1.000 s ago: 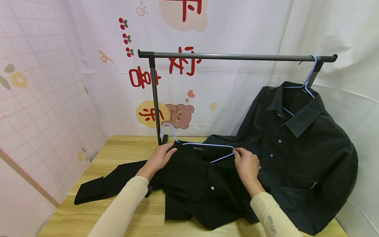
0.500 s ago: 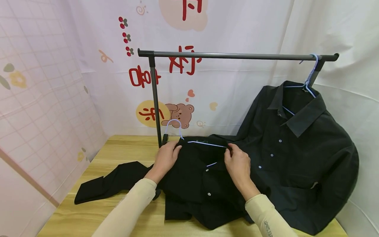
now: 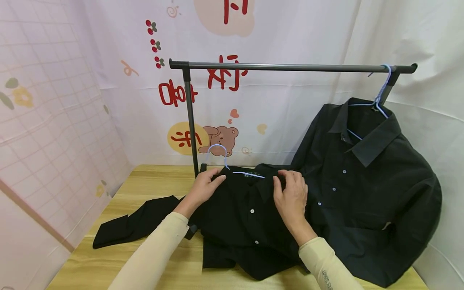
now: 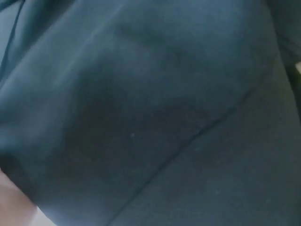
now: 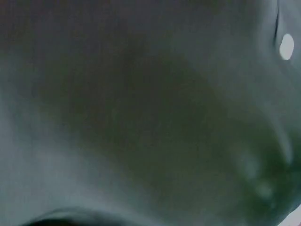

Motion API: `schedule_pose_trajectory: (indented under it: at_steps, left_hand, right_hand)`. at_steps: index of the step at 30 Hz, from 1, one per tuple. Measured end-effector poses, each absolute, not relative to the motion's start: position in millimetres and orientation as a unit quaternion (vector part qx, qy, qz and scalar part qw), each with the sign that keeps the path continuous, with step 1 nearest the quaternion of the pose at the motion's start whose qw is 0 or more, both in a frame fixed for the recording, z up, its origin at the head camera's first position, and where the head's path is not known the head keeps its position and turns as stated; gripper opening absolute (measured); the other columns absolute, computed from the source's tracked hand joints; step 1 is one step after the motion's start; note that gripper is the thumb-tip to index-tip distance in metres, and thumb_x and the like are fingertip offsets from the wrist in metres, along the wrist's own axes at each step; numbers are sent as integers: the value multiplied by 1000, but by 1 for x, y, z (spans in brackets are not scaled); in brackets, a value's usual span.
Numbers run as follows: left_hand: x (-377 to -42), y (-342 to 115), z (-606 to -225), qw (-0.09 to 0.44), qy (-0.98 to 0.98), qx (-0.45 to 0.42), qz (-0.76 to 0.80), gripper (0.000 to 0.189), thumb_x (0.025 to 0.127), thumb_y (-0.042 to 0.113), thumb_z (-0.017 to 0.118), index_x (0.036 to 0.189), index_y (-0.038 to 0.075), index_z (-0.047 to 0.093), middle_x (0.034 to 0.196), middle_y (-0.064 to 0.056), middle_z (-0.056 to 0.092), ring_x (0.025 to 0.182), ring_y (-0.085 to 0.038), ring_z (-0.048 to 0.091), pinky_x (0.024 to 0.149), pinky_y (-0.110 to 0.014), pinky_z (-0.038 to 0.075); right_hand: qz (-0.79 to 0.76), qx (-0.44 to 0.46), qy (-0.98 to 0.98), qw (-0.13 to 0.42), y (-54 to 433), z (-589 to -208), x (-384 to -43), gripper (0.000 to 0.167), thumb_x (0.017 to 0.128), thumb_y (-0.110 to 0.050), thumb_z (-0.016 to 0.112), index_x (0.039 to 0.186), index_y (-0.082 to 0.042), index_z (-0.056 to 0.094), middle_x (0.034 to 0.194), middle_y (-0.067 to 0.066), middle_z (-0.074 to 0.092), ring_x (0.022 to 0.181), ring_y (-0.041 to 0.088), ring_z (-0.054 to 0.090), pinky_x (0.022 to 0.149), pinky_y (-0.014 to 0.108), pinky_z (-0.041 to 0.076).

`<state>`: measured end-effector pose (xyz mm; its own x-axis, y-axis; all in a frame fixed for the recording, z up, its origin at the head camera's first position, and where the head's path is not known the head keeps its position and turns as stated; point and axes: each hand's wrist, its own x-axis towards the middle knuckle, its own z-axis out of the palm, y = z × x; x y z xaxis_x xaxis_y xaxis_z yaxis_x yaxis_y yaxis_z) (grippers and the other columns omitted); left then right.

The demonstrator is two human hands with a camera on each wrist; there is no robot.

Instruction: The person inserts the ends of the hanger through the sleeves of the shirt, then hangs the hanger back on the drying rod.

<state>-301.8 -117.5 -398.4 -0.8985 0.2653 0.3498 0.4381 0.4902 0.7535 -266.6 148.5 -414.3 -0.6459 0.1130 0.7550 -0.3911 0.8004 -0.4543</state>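
Note:
A black shirt (image 3: 232, 213) with white buttons lies on the table, its collar toward the back. A light-blue hanger (image 3: 248, 174) sits inside its neck, with the hook (image 3: 217, 146) standing out at the upper left. My left hand (image 3: 203, 189) grips the shirt at its left shoulder beside the hook, thumb in front. At the right side of the collar, my right hand (image 3: 291, 197) holds the cloth with curled fingers and thumb. Dark fabric (image 4: 150, 113) fills the left wrist view. The right wrist view shows blurred dark cloth (image 5: 141, 113) and a white button (image 5: 286, 46); neither shows fingertips clearly.
A dark metal rack (image 3: 290, 67) spans the back. Another black shirt (image 3: 369, 193) hangs from its right end on a light-blue hanger (image 3: 384, 86). One sleeve (image 3: 134, 223) stretches left over the wooden table (image 3: 159, 177). A printed white curtain (image 3: 290, 112) stands behind.
The right hand has moved left with the shirt's collar edge, which covers more of the hanger. The hook has shifted right and upward. The left hand has moved slightly right.

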Motion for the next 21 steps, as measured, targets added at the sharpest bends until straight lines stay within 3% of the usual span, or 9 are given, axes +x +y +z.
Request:
schedule_pose_trajectory:
  at_steps: [4, 6, 8, 11, 14, 21]
  left_hand:
    - [-305, -125, -394, 63, -850, -219, -475, 19, 103, 22, 57, 110, 7, 66, 96, -4, 63, 91, -22, 55, 84, -40, 45]
    - [-304, -126, -393, 55, -847, -223, -480, 21, 103, 21, 57, 113, 6, 67, 101, -4, 64, 95, -21, 56, 88, -40, 45]
    - [-303, -125, -392, 49, -843, -229, -484, 21, 103, 20, 57, 115, 6, 67, 103, -4, 64, 96, -21, 56, 89, -41, 45]
    - [-301, -121, -391, 41, -839, -234, -490, 22, 102, 19, 57, 116, 5, 67, 104, -5, 65, 96, -21, 56, 91, -41, 45]
    - [-300, -116, -390, 34, -840, -234, -488, 25, 102, 20, 58, 120, 6, 67, 108, -5, 67, 100, -21, 58, 95, -43, 45]
    - [-302, -121, -391, 56, -853, -218, -471, 27, 99, 22, 64, 121, 8, 69, 112, -4, 69, 103, -21, 60, 95, -44, 47]
  right_hand:
    - [317, 79, -911, 252, 171, -408, -275, 53, 102, -33, 57, 144, -2, 48, 138, 23, 54, 127, 42, 47, 108, 58, 28]
    - [326, 88, -925, 174, 177, -406, -278, 57, 103, -38, 53, 147, -2, 45, 139, 23, 54, 127, 42, 49, 108, 57, 31]
    - [351, 96, -922, 132, 178, -405, -279, 54, 103, -40, 54, 143, -4, 50, 133, 21, 59, 120, 39, 55, 101, 55, 40]
    - [390, 116, -906, 117, 175, -404, -278, 41, 100, -36, 60, 132, -9, 60, 116, 11, 67, 100, 29, 64, 87, 48, 49]
    - [411, 126, -895, 123, 168, -403, -276, 31, 98, -33, 64, 121, -12, 65, 99, 3, 69, 84, 19, 64, 75, 40, 50]
    - [445, 95, -877, 156, 165, -402, -273, 23, 95, -28, 70, 111, -12, 71, 93, 3, 70, 80, 19, 63, 71, 35, 50]
